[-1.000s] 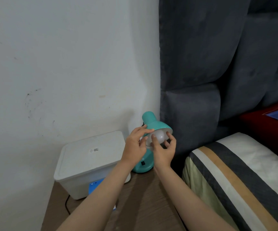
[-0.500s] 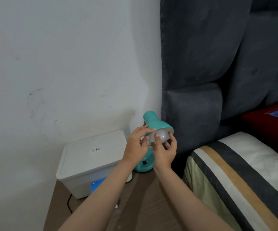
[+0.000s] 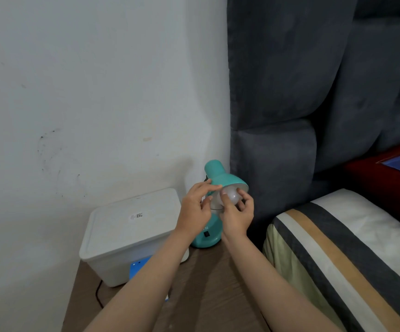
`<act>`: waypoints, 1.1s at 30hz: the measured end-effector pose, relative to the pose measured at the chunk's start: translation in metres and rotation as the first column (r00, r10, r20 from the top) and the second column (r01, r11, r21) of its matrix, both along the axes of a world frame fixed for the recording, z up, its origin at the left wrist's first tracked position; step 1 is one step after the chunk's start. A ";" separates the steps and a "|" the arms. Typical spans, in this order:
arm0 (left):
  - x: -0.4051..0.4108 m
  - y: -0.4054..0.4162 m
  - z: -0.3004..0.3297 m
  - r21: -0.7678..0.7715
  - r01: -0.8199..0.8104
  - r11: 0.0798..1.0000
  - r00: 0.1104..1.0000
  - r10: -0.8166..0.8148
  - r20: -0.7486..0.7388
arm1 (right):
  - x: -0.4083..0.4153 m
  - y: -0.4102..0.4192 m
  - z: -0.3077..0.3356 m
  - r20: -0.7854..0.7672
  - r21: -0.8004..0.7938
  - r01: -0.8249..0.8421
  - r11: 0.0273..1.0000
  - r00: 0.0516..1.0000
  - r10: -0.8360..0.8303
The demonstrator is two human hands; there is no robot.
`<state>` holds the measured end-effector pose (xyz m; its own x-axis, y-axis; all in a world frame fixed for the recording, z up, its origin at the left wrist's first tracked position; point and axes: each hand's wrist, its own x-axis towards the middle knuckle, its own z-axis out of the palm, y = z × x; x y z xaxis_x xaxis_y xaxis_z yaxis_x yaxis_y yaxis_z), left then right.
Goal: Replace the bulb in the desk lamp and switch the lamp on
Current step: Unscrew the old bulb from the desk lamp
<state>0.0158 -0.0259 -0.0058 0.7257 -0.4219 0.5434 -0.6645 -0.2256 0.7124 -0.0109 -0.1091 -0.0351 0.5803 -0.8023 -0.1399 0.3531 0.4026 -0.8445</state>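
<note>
A small teal desk lamp (image 3: 218,173) stands on a wooden bedside table (image 3: 208,283), its shade tilted toward me. A white round bulb (image 3: 230,196) sits in the mouth of the shade. My right hand (image 3: 237,214) grips the bulb from below with thumb and fingers around it. My left hand (image 3: 195,209) holds the left rim of the shade, its index finger laid along the edge. The lamp's round base with a black rocker switch (image 3: 206,234) shows between my wrists. The bulb is unlit.
A white lidded plastic box (image 3: 127,231) sits left of the lamp against the wall, with a blue item (image 3: 138,265) and a black cable (image 3: 98,293) in front of it. A grey padded headboard (image 3: 290,92) and a striped pillow (image 3: 338,248) lie to the right.
My right fingers have shifted around the bulb, and more of the bulb now shows below the shade's rim. My left hand stays on the shade.
</note>
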 end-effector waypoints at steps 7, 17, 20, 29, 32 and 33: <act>0.000 -0.001 0.000 0.003 -0.012 1.000 1.000 0.012 0.011 | 0.001 -0.005 0.001 -0.023 0.170 -0.063 0.983 0.997 0.068; 0.001 0.000 0.001 -0.015 -0.012 1.000 1.000 0.012 -0.011 | 0.000 -0.005 -0.002 0.032 0.248 -0.112 0.962 0.994 0.108; 0.001 -0.001 0.002 -0.001 -0.015 1.000 1.000 0.015 -0.007 | 0.002 -0.006 -0.003 0.025 0.224 -0.070 0.972 0.998 0.066; -0.001 -0.002 0.003 -0.014 -0.012 1.000 1.000 0.011 -0.021 | -0.006 -0.008 -0.002 0.000 0.031 -0.180 0.983 0.984 0.180; -0.002 -0.002 0.002 -0.004 -0.022 1.000 1.000 0.022 -0.013 | -0.009 -0.006 0.001 0.033 0.049 -0.241 0.969 0.970 0.239; -0.002 -0.002 0.002 -0.001 -0.022 1.000 1.000 0.022 -0.009 | -0.008 -0.006 0.001 0.029 0.047 -0.236 0.971 0.972 0.235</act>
